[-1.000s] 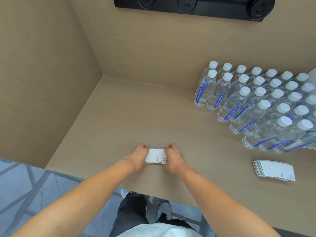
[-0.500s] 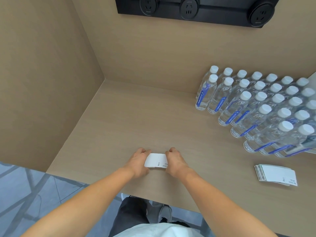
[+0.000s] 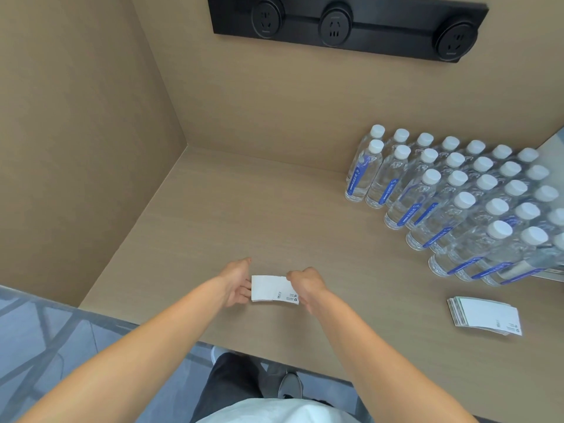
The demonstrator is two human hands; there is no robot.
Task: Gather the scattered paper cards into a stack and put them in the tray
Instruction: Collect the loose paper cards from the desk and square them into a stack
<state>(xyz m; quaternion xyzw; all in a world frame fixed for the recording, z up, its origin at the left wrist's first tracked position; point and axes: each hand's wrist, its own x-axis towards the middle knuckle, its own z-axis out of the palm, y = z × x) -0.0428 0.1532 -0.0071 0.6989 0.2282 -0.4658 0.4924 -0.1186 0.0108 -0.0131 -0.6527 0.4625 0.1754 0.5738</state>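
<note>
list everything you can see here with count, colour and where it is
card stack in hands: one, white with small dark print, near the front edge of the desk, held between both hands
second card stack: one, white, slightly fanned, lying on the desk at the right, in front of the bottles
water bottles: several rows, exact count cut off by the frame edge, clear with white caps and blue labels, right rear of the desk
desk: one, light wood, enclosed by matching panels at the left and rear
socket strip: one, black, three round outlets, on the rear panel
tray: none clearly visible
left hand: at the stack's left end
right hand: at the stack's right end
</note>
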